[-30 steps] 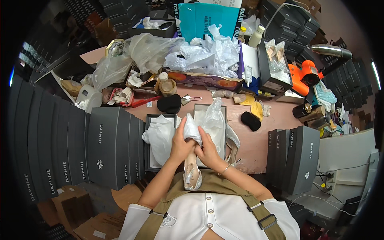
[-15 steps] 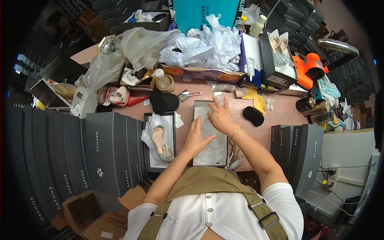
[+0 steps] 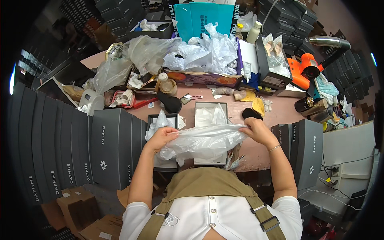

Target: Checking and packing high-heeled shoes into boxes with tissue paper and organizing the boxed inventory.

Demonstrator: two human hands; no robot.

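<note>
Two hands held a wrinkled plastic sheet (image 3: 204, 141) on my feed: the left hand (image 3: 161, 140) had its thumb and fingers pinched together on one end, and the right hand (image 3: 258, 131) pinched the other end the same way. From my distant seat I saw the sheet spread above a left box (image 3: 167, 169) and a middle box (image 3: 211, 104), both open on the pink table (image 3: 256, 157). White paper (image 3: 212, 115) lay in each. Further back I made out a purple box (image 3: 204, 78) heaped with crumpled plastic (image 3: 208, 53), a dark shoebox (image 3: 274, 79) with glittery shoes (image 3: 273, 48) inside, and a red basket (image 3: 130, 106) holding small white pieces (image 3: 124, 97). What the sheet covered, I could not tell.
</note>
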